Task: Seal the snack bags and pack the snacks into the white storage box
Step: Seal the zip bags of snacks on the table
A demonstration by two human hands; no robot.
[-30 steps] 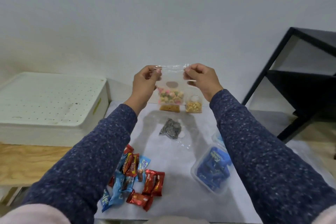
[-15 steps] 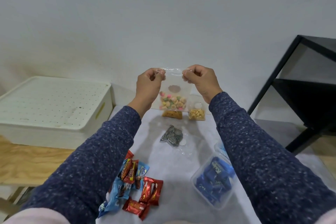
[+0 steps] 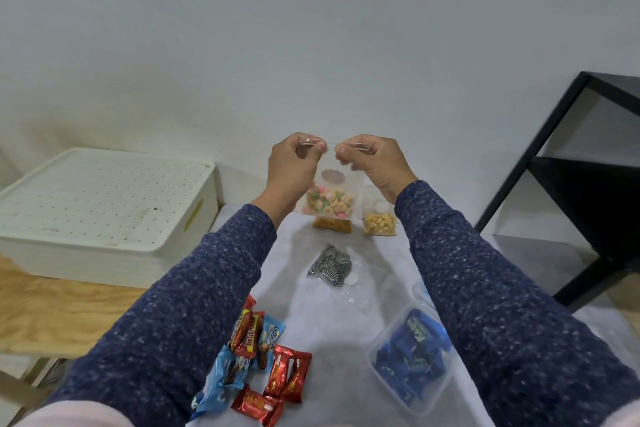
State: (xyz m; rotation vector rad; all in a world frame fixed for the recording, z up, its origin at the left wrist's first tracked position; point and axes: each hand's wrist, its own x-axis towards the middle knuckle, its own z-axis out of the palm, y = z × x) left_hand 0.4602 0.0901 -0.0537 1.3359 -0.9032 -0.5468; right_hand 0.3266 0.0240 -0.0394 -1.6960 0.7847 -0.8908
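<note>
1. The left hand and the right hand are raised side by side above the table, both curled, each pinching the top edge of 1 clear snack bag.
2. The fingers of the left hand grasp the bag's upper left corner; the fingers of the right hand grasp its upper right part. The 2 sets of fingertips sit close together, with a short stretch of the bag's strip between them.
3. The bag hangs down from the fingers, upright, with a pale oval label below the pinch and pink, green and tan snacks gathered in its bottom.
4. Below the fingers, beyond the hanging bag, 2 more bags stand at the far edge of the white table cover: an orange-brown snack bag, partly hidden, and a bag of pale yellow snacks under the right wrist.
5. Nearer than the fingers, a bag of dark striped snacks lies flat between the forearms.
6. Under the left forearm lies a heap of red and blue wrapped candies; under the right forearm, a clear tub of blue wrapped sweets.
7. Well left of the left hand, the white storage box sits on a wooden surface, its perforated lid on.
8. Right of the right hand stands a black shelf frame.
</note>
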